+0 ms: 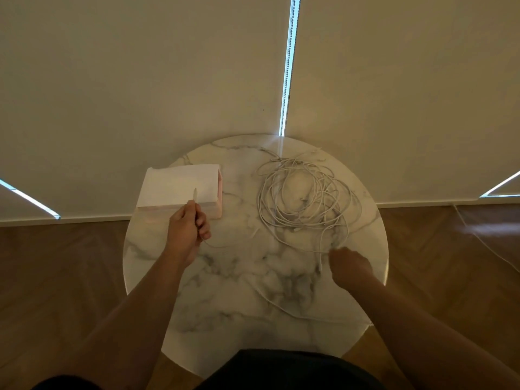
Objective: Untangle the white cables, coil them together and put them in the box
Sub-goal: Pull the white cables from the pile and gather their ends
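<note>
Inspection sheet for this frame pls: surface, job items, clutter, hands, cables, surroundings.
Surface: round marble table.
Job's things: white cables tangled in a loose heap, right side; pink box, white top on it, left rear.
Clutter: nothing seen.
Hands: left hand grips a cable end before the box; right hand blurred at the heap's near edge, grip unclear.
Cables: one strand runs from left hand toward the heap.
Surroundings: wooden floor, drawn blinds.
</note>
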The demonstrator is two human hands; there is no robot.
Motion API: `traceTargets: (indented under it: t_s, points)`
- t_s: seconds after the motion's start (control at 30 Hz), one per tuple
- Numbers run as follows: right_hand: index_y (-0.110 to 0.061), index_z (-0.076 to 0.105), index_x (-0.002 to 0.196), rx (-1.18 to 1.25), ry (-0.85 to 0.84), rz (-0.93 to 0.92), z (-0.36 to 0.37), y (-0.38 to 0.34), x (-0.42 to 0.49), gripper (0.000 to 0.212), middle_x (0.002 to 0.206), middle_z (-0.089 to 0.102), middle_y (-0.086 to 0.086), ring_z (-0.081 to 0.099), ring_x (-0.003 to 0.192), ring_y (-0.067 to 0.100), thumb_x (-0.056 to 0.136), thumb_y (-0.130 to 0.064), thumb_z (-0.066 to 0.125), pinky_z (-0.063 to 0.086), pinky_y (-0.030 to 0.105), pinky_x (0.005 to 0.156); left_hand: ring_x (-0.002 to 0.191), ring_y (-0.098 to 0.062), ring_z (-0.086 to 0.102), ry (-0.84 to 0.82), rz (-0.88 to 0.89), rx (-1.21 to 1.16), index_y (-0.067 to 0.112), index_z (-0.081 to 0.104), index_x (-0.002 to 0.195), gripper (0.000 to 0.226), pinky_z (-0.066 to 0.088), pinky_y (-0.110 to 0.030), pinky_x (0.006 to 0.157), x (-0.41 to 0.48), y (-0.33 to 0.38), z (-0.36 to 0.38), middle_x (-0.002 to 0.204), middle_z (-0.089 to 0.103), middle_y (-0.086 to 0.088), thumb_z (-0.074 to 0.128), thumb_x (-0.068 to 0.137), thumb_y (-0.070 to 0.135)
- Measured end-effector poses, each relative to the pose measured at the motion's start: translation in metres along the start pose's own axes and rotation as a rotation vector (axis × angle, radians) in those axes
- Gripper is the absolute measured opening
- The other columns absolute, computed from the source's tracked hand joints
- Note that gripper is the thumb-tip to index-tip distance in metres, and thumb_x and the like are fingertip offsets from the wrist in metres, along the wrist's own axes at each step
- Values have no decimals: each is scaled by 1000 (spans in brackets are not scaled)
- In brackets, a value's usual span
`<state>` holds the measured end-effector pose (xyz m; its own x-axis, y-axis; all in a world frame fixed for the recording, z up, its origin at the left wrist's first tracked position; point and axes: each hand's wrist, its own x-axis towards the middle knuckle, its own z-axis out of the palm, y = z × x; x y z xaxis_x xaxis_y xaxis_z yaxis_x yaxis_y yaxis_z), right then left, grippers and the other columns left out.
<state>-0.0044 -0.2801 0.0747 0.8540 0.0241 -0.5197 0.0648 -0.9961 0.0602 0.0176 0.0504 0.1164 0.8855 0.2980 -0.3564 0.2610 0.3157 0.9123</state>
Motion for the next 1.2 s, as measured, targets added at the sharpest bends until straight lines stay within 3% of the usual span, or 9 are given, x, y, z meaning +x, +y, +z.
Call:
traceTargets:
  t_s: [0.1,0.2,0.3,0.37,0.47,0.7,0.9,1.03,1.2]
  points:
    - [-16,48,139,457,258,-248,-24,-48,7,50,141,50,9,47,131,26,88,-13,53,39,33,105,41,-8,19,-66,-20,-79,17,45,73,38,12,-22,42,-6,10,16,54,27,4,33,107,30]
    - [-24,27,152,554,231,-571,-32,-95,5,75,160,23,0,20,146,15,86,-21,63,23,31,116,40,-7,16,-102,-69,-139,17,45,75,36,8,-23,44,-14,15,33,53,24,5,32,107,28]
    - [-19,63,122,578,173,-667,-34,-128,-1,35,138,56,3,49,125,9,92,-38,62,39,29,104,39,-6,16,-103,-100,-217,18,46,77,35,9,-22,42,-16,19,41,52,23,5,32,107,28]
    - [-11,72,84,688,86,-650,-32,-131,0,33,85,72,4,59,70,0,96,-38,57,45,24,72,36,-5,17,-53,-94,-282,19,46,76,36,10,-19,37,-7,25,33,49,25,7,31,107,30]
    - [-12,63,66,751,21,-600,-24,-112,4,40,54,54,-5,49,47,0,99,-34,54,37,17,55,34,-5,19,80,-58,-359,21,44,75,36,12,-17,33,14,36,6,46,29,9,31,107,31]
    - [-22,54,52,608,-250,-559,-2,-61,13,58,47,50,-8,47,46,8,101,-48,39,44,26,66,33,-6,25,337,-78,-292,20,42,72,32,17,-16,31,41,19,-34,54,34,6,33,103,17]
    - [-18,48,55,438,-581,-318,30,-11,5,63,47,51,-1,49,41,12,96,-63,33,51,34,71,33,-7,27,481,-52,-280,20,39,72,26,17,-15,34,62,31,-62,58,32,4,32,93,7]
    - [-9,59,69,232,-724,-235,20,-7,8,59,71,68,13,62,54,17,102,-50,34,52,31,66,32,-7,26,452,-80,-267,20,40,73,25,16,-15,34,65,22,-57,55,31,6,32,95,11]
    - [-6,62,87,113,-601,-165,13,6,13,35,93,71,20,65,64,21,104,-27,40,55,31,65,34,-8,25,453,-46,-281,21,39,72,25,16,-17,35,70,31,-58,46,31,8,33,95,11]
